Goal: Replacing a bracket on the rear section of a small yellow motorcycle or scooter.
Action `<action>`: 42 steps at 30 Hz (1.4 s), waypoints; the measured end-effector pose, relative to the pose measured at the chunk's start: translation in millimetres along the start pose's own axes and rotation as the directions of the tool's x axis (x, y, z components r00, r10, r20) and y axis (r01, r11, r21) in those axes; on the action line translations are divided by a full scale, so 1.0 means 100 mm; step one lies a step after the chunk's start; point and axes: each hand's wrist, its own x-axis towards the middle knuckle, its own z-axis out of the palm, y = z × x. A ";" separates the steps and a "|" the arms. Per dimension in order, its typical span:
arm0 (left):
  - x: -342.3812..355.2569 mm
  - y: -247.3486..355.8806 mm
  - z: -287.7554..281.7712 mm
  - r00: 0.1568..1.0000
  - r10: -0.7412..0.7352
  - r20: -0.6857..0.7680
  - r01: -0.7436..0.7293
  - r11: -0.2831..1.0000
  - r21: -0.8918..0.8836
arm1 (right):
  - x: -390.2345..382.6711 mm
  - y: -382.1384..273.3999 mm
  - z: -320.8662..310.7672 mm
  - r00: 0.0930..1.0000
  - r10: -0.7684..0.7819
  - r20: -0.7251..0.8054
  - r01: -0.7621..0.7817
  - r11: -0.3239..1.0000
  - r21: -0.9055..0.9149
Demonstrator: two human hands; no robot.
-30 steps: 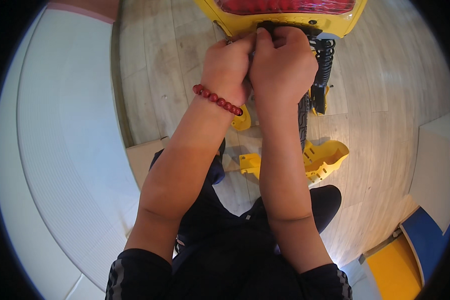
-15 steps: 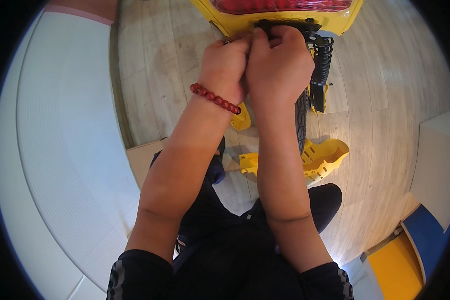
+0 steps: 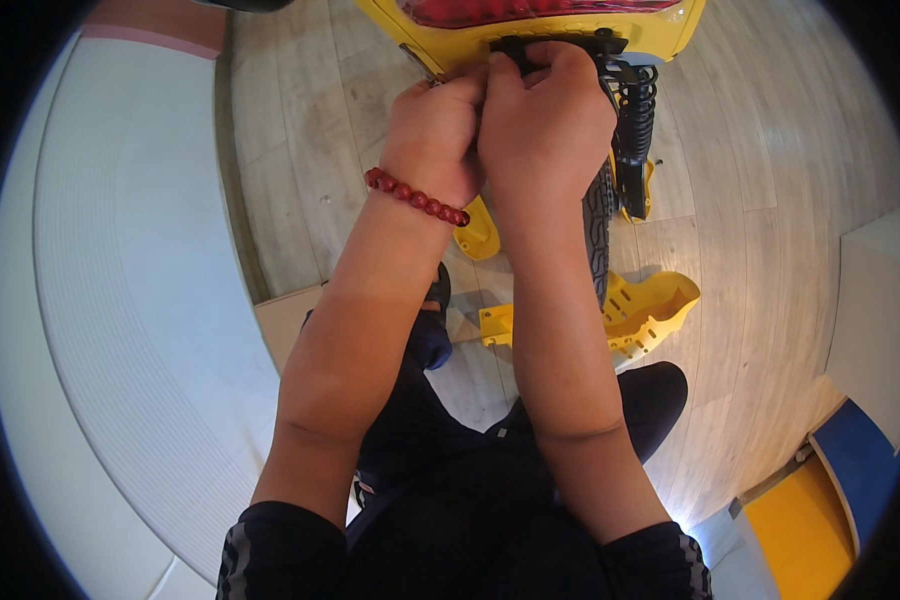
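Both hands work close together under the yellow rear end [image 3: 550,32] of a scooter-like vehicle, below its red tail light [image 3: 545,10]. My left hand [image 3: 432,135], with a red bead bracelet [image 3: 418,200] at its wrist, has its fingers curled; their tips are hidden behind my right hand. My right hand [image 3: 548,125] is closed at a black bracket [image 3: 608,43], thumb and forefinger pinched together. What either hand holds is hidden. A black coil-spring shock absorber [image 3: 638,115] hangs just right of my right hand. Below it shows a black tyre [image 3: 597,230], partly covered by my right forearm.
A slotted yellow plastic cover [image 3: 652,310] lies on the wood-look floor [image 3: 750,260] beside my right forearm. Another yellow piece [image 3: 478,235] shows between my forearms. A long white ribbed surface [image 3: 140,250] runs along the left. Blue [image 3: 855,450] and yellow [image 3: 795,520] panels stand at lower right.
The vehicle's rear and both hands sit slightly farther left and higher in the picture. Both hands keep nearly the same closed grip against the underside.
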 end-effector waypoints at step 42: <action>-0.07 0.03 0.05 0.999 0.003 -0.047 0.004 0.990 0.144 | 0.30 0.59 -0.34 0.985 -0.112 -0.135 0.150 0.936 0.320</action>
